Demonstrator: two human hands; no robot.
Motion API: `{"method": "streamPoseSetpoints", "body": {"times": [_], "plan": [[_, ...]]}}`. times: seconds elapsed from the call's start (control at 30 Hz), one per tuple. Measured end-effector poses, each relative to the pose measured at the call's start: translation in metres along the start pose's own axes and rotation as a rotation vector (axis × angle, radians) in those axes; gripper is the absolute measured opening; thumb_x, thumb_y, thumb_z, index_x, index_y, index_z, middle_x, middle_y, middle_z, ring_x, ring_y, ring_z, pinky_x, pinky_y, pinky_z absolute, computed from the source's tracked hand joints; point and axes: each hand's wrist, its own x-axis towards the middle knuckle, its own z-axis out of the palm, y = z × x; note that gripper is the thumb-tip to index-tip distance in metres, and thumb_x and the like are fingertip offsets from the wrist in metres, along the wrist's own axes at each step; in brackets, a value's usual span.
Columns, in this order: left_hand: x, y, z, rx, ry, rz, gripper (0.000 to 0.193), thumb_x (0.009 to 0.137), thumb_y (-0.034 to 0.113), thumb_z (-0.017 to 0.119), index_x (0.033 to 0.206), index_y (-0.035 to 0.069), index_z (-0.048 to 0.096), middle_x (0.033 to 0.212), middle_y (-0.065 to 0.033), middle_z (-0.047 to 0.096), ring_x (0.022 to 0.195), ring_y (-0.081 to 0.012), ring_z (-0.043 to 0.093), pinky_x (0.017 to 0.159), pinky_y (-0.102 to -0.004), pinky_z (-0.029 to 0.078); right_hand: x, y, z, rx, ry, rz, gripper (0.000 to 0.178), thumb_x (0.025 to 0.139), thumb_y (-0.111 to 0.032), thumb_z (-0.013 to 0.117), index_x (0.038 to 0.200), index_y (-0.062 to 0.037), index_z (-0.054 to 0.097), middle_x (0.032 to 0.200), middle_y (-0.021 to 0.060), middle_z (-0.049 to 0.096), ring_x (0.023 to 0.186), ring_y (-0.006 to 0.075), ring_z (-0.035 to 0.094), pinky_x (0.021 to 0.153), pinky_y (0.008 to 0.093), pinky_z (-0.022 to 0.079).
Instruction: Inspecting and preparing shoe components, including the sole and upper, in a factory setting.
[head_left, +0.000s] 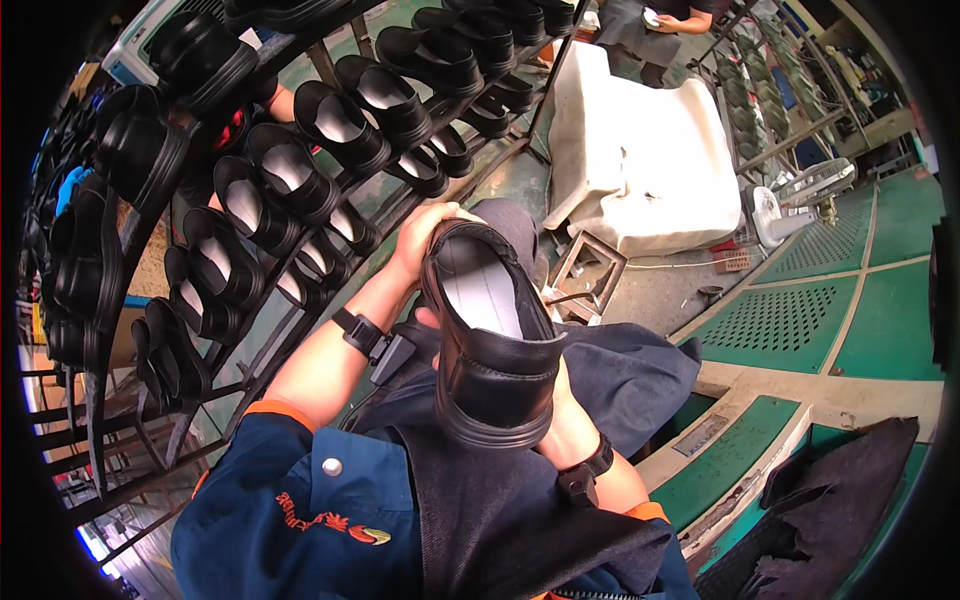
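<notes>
A black leather slip-on shoe (500, 375) is held above my lap, its heel toward me and its opening facing up. Inside it a pale insole (483, 292) shows. My left hand (425, 240) grips the shoe along its far left side, with the fingers partly hidden by the upper. From the right, my right hand (562, 410) supports the shoe near the heel; most of its fingers are hidden beneath and behind it. Dark cloth (490, 500) covers my lap below the shoe.
Metal racks with rows of similar black shoes (345, 125) stand at the left. Beyond my knees are a cloth-covered seat (650, 140), a metal frame (590, 270) and a fan (775, 215). Green perforated panels (780, 320) and dark fabric (840, 500) lie at right. Another person's hand (680, 22) shows at the top.
</notes>
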Motion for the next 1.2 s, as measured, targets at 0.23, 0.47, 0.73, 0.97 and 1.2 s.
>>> {"method": "streamPoseSetpoints", "body": {"times": [0.23,0.47,0.73,0.97,1.2], "plan": [[0.003,-0.005,-0.005,-0.110,0.019,-0.066,0.044,0.096,0.024,0.044,0.097,-0.010,0.070,0.092,-0.0150,0.073,0.082,-0.0193,0.066,0.083,-0.0296,0.050,0.002,0.002,-0.002,0.143,-0.108,0.001,0.060,0.105,-0.035,0.038,0.152,-0.0016,0.024,0.147,0.0351,0.036,0.114,0.0350,0.061,0.092,0.0422,0.056],[0.001,-0.005,-0.005,-0.141,0.019,-0.061,0.040,0.097,0.021,0.043,0.094,-0.008,0.071,0.089,-0.0132,0.072,0.079,-0.0172,0.066,0.080,-0.0275,0.050,0.003,0.005,-0.006,-0.045,-0.089,0.001,0.071,0.102,-0.051,0.035,0.151,-0.0010,0.026,0.146,0.0334,0.038,0.100,0.0430,0.066,0.085,0.0497,0.058],[0.004,-0.016,-0.016,-0.177,0.054,-0.068,0.039,0.096,0.022,0.046,0.095,-0.008,0.071,0.089,-0.0128,0.072,0.079,-0.0172,0.066,0.080,-0.0275,0.050,0.005,0.010,-0.009,-0.057,-0.034,-0.046,0.072,0.101,-0.053,0.036,0.151,-0.0019,0.026,0.146,0.0338,0.038,0.097,0.0446,0.066,0.083,0.0492,0.059],[-0.005,0.007,0.007,-0.106,0.050,0.024,0.033,0.094,0.020,0.050,0.093,-0.005,0.071,0.091,-0.0107,0.071,0.082,-0.0155,0.065,0.078,-0.0286,0.051,0.003,0.005,-0.014,-0.005,-0.014,0.010,0.060,0.099,-0.050,0.053,0.139,-0.0068,0.046,0.128,0.0121,0.060,0.113,0.0225,0.061,0.098,0.0372,0.051],[-0.001,-0.003,0.000,0.197,0.111,0.257,0.028,0.093,0.017,0.053,0.085,-0.003,0.070,0.083,-0.0079,0.069,0.076,-0.0126,0.062,0.071,-0.0276,0.050,0.003,0.004,-0.016,-0.010,-0.014,0.016,0.065,0.097,-0.054,0.052,0.138,-0.0036,0.048,0.128,0.0149,0.061,0.112,0.0250,0.062,0.100,0.0387,0.050]]}}
